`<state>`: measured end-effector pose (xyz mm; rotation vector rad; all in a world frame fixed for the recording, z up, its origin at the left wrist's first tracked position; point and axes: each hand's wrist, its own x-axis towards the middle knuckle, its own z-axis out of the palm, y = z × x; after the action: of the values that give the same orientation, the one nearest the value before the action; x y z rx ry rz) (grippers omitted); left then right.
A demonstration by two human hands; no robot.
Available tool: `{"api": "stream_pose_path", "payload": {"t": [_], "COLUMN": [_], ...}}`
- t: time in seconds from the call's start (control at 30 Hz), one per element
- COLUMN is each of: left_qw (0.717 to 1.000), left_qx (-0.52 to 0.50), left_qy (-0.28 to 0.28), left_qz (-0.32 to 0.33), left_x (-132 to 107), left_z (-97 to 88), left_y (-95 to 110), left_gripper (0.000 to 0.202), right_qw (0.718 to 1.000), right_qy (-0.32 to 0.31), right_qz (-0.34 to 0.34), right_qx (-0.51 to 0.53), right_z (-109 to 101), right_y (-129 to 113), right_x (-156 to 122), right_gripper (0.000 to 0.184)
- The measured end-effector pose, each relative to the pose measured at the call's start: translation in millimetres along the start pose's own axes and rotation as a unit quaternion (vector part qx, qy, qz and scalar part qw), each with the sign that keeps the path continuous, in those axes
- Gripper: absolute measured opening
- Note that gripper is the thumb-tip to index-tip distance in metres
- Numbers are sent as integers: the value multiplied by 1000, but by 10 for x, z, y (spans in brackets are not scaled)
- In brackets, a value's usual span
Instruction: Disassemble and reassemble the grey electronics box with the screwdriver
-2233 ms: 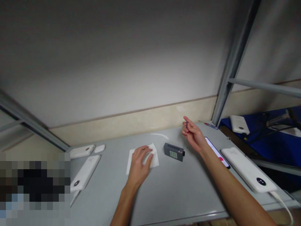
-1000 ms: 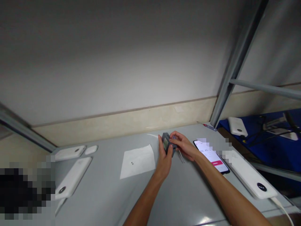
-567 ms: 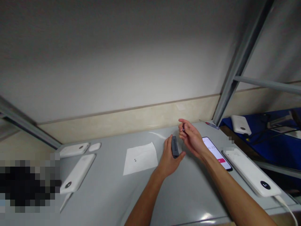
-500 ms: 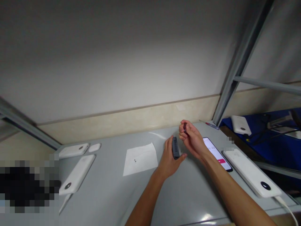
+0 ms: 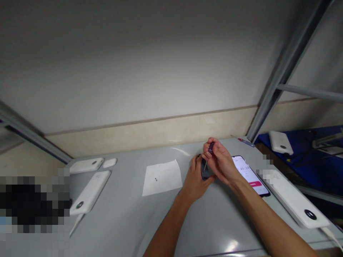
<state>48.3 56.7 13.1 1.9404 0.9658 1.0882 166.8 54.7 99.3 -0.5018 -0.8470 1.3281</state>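
Counter (image 5: 120,228) stretches pale grey across my feed, with a smartphone (image 5: 249,175) just right of my right fingers. My left hand (image 5: 194,181) curls narrowly around a dark grey box (image 5: 205,174), while my right hand (image 5: 220,163) pinches a thin purple-handled screwdriver (image 5: 211,147) above it. The box looks light and stiff, best held by its long sides. Fingers hide much of it, and I cannot tell whether the screwdriver's tip touches it.
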Motion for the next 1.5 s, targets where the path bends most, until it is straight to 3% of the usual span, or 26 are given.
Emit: {"api": "stream_pose_path", "payload": {"t": [0.6,0.83,1.07,1.3,1.5], "left_qw": [1000,1000,1000,999,998], "left_qx": [12,24,21,44,60], "left_qy": [2,2,8,-25,-24], "left_qz": [8,10,9,3,-2], "left_x": [-16,-18,-5,-1,-2], "left_z": [-17,4,16,41,81], "left_y": [13,-47,-73,-41,-97], "left_gripper": [78,78,76,83,72], "right_qw": [1000,998,993,993,994], "right_qy": [-6,-51,-115,-115,-101], "right_qz": [-1,-7,14,23,14], "right_qx": [20,30,-30,-10,-38], "right_z": [-7,-8,-5,50,18], "right_y": [32,35,18,53,59], "right_x": [-15,-46,-104,-121,-119], "right_gripper": [24,21,22,28,30]}}
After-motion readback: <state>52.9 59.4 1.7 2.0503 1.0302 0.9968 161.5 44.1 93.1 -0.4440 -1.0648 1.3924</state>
